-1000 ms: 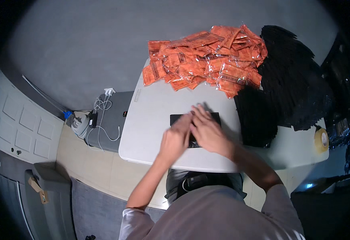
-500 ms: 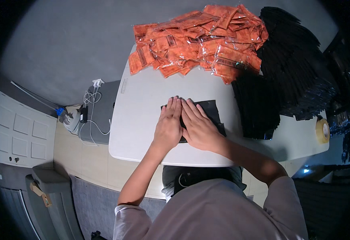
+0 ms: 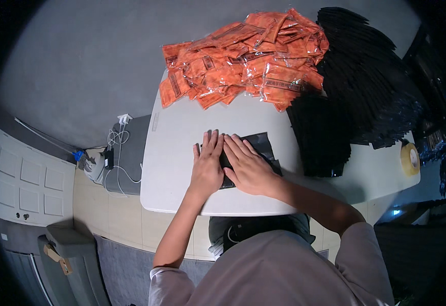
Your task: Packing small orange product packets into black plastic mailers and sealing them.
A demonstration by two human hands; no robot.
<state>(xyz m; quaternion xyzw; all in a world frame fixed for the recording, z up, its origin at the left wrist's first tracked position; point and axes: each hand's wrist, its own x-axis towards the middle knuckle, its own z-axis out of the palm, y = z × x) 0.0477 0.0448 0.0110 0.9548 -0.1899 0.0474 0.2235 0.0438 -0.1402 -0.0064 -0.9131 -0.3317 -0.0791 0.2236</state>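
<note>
A flat black plastic pouch (image 3: 261, 145) lies near the front edge of the white table, partly covered by my hands. My left hand (image 3: 207, 166) rests palm down over the pouch's left side, fingers stretched out and the thumb hidden or tucked against the hand. Beside it my right hand (image 3: 247, 166) presses flat on the pouch's middle, fingers extended and pointing up and to the left. The two hands nearly touch at the fingertips. The pouch's right corner and far edge show past my right hand.
Orange items in clear plastic packets (image 3: 243, 61) are heaped at the table's far side. Stacks of black pouches (image 3: 319, 135) stand to the right, with a larger fanned pile (image 3: 366, 76) behind. A tape roll (image 3: 410, 158) sits at the white table's (image 3: 182, 148) right end.
My left hand has shifted slightly left and its fingers have spread a little. Both hands stay flat on the black pouch. The whole view has shifted slightly.
</note>
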